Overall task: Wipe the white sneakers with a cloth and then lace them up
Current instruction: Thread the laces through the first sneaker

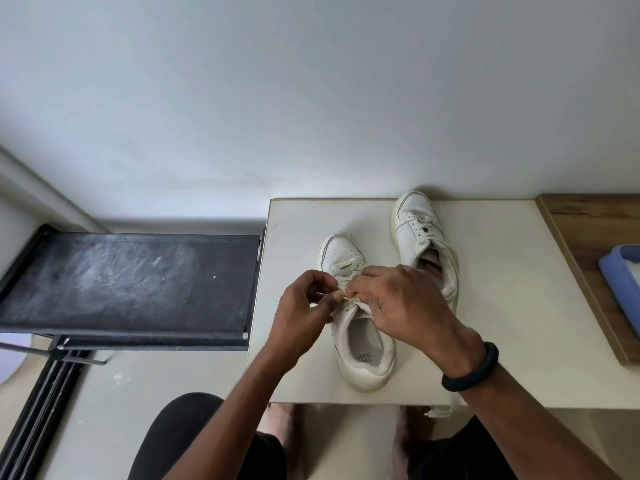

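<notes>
Two white sneakers stand on a cream table (512,306), toes pointing away from me. The near sneaker (363,351) is in the middle, its opening facing up. My left hand (301,317) pinches its white lace (341,296) at the eyelets. My right hand (398,303), a black band on the wrist, curls its fingers over the tongue and grips the lace from the other side. The far sneaker (419,230) lies further back to the right, laced over its front part. A lace end (440,412) hangs over the table's front edge.
A black rack shelf (131,285) with white smears stands to the left of the table. On the right is a wooden surface (588,230) holding a blue tray (623,275). A white wall rises behind. My knees and bare feet are below the table edge.
</notes>
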